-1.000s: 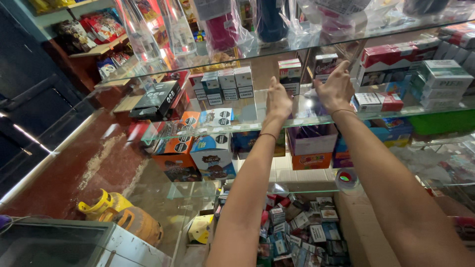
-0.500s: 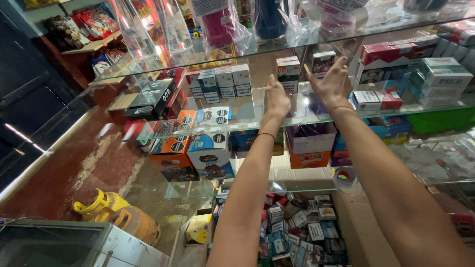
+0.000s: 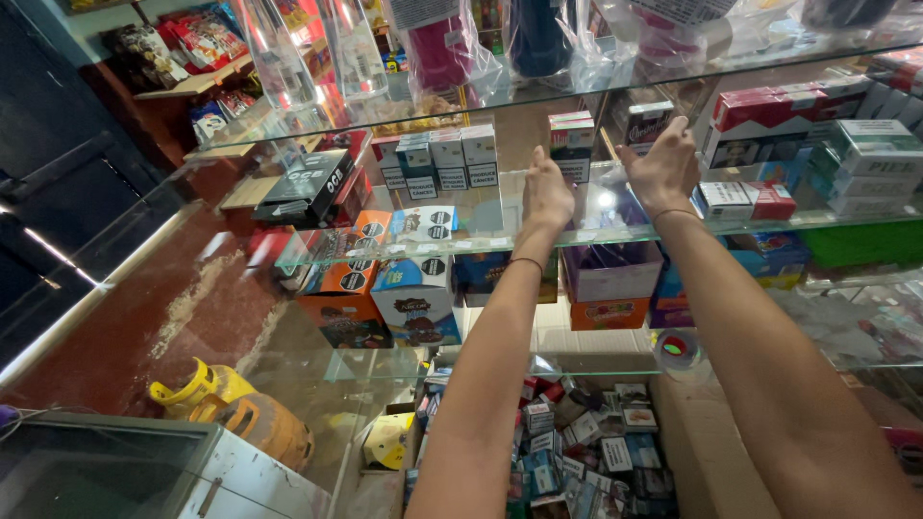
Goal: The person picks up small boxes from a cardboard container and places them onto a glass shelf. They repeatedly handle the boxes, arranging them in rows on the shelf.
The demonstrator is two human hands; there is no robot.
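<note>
Fingers of the left hand (image 3: 548, 190) spread loosely upward, holding nothing, just below a red, white and green pack (image 3: 571, 141) standing on the glass shelf (image 3: 404, 248). The right hand (image 3: 663, 168) reaches, fingers open, beside a dark maroon pack (image 3: 648, 119). A row of grey-topped packs (image 3: 442, 161) stands left; red and pale green cartons (image 3: 846, 144) sit right. Orange boxes (image 3: 338, 293) rest lower, and loose packs fill a bin (image 3: 586, 452) above the reddish floor (image 3: 163, 317).
</note>
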